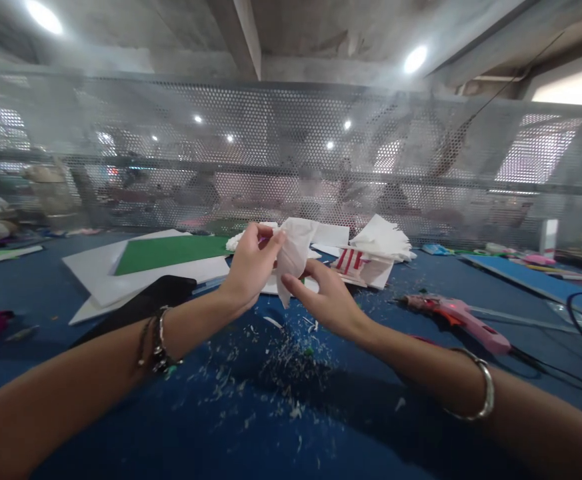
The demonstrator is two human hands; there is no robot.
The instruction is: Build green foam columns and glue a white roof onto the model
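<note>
My left hand (pixel 251 265) and my right hand (pixel 325 297) hold a crumpled piece of white tissue paper (pixel 295 252) between them, above a blue table (pixel 121 413). The left hand's fingers pinch the paper's top edge. My right hand's thumb and fingers grip its lower end. A little pink shows under the left fingertips; what it belongs to is unclear. Small white paper scraps (pixel 281 363) lie scattered on the table below the hands.
A pink hot glue gun (pixel 458 319) with a black cord lies at the right. White sheets with a green sheet (pixel 168 253) lie at the left, a black object (pixel 145 303) beside them. A stack of white and red-striped paper (pixel 371 257) sits behind. A perforated metal screen (pixel 291 160) stands at the back.
</note>
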